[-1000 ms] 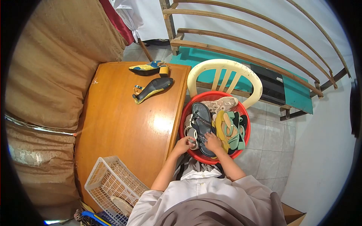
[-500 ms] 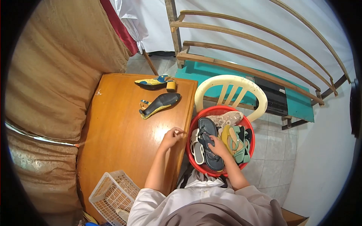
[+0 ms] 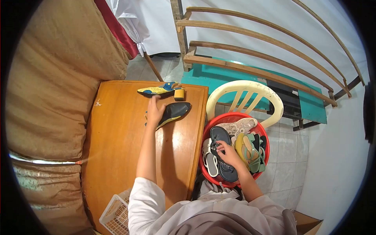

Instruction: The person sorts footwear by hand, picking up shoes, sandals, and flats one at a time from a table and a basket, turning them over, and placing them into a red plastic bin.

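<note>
My left hand (image 3: 156, 111) reaches over the tabletop to a dark-soled yellow heeled shoe (image 3: 176, 112) lying on its side. Its fingers are apart, over the rear end of that shoe, partly hiding it. Just beyond the fingertips, the matching yellow and blue heeled shoe (image 3: 158, 90) rests with its block heel to the right. My right hand (image 3: 230, 153) is over a black thong sandal (image 3: 225, 171) in the red basket (image 3: 266, 147), fingers loosely spread at the straps. Around it lie a white-edged sandal (image 3: 211, 164), a yellow sandal (image 3: 239, 147), green sandals (image 3: 254, 156) and a patterned shoe (image 3: 241, 126).
The wooden table (image 3: 117, 145) takes up the left side. A cream plastic chair (image 3: 276, 105) stands behind the basket. A white plastic crate (image 3: 115, 213) sits at the near left. Farther back is a wooden-railed bench (image 3: 313, 105); brown curtains (image 3: 51, 98) hang at left.
My left hand has moved away from the table's right edge, forward to the heeled shoes. My right hand's fingers have loosened and shifted slightly on the black sandal, which stays in the basket.
</note>
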Motion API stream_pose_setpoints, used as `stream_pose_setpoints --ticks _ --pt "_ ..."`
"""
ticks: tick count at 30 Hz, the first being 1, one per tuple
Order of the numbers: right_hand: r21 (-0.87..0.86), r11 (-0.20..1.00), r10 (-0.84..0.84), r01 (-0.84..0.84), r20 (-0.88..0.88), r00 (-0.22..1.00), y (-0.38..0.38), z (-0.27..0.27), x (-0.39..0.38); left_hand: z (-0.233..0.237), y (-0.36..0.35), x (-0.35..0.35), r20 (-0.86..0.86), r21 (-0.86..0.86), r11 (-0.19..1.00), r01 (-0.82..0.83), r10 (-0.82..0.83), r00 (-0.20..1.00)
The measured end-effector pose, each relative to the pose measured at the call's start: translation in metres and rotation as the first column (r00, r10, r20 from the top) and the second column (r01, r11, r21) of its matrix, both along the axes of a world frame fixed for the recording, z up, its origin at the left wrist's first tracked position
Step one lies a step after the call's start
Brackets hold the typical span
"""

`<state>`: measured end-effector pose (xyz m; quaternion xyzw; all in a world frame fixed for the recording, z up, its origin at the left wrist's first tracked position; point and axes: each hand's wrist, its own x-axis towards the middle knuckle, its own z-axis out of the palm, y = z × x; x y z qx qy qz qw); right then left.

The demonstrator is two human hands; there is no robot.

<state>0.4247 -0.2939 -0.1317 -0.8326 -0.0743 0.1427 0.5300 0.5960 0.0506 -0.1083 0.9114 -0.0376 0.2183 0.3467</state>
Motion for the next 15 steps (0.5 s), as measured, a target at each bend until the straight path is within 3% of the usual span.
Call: stream_pose_setpoints --ticks 6,9,15 --pt "-0.007 0.998 -0.057 0.057 0.002 0.998 -0.004 0.017 0.002 0.006 0.005 0.068 -0.089 0.456 0.887 -0.072 0.126 0.988" --pt "-0.022 0.997 -0.08 0.079 -0.017 0.997 -0.006 0.023 0.003 0.004 0.0 0.071 -0.248 0.613 0.79 -0.013 0.208 0.946" --pt "-0.032 0.996 -0.088 0.087 -0.024 0.996 -0.017 0.015 0.004 0.014 -0.008 0.052 -0.22 0.657 0.745 -0.112 0.332 0.917"
